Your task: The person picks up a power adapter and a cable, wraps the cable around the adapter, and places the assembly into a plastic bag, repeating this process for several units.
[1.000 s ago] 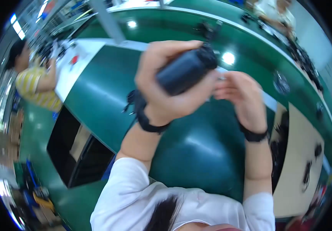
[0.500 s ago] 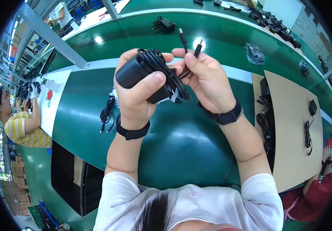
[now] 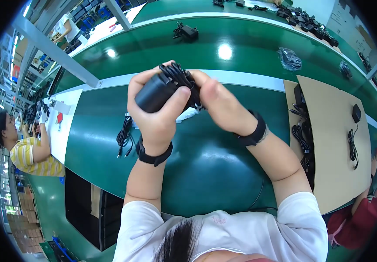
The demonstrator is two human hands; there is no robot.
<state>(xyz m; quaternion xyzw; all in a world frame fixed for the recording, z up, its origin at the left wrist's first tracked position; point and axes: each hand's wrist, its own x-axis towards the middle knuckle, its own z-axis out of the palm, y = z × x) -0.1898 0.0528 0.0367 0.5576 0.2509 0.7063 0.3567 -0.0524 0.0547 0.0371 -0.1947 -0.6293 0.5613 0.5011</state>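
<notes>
My left hand (image 3: 153,124) is wrapped round a black power adapter (image 3: 153,94), thumb across its near side. The adapter's cable (image 3: 178,75) lies wound in a bundle against its right end. Close against that bundle is my right hand (image 3: 225,107), its fingers curled behind the cable and its thumb smeared by motion. The cable's plug ends are hidden. Both hands are held above the green table (image 3: 210,174). Below them lies a small white stack (image 3: 187,115), partly covered by the hands. To the left, a black cable bundle (image 3: 124,135) rests on the table.
On the right stands an open cardboard box (image 3: 335,153) with black adapters and cables in and on it. Beyond the grey rail (image 3: 241,81), a bagged cable (image 3: 290,59) and another adapter (image 3: 189,32) lie on a green surface. A co-worker (image 3: 35,150) sits at left; another's red sleeve (image 3: 363,214) shows at right.
My right hand has moved left and down against the cable bundle. The two plug ends that stuck up from its fingers are out of sight. The adapter stays in my left hand.
</notes>
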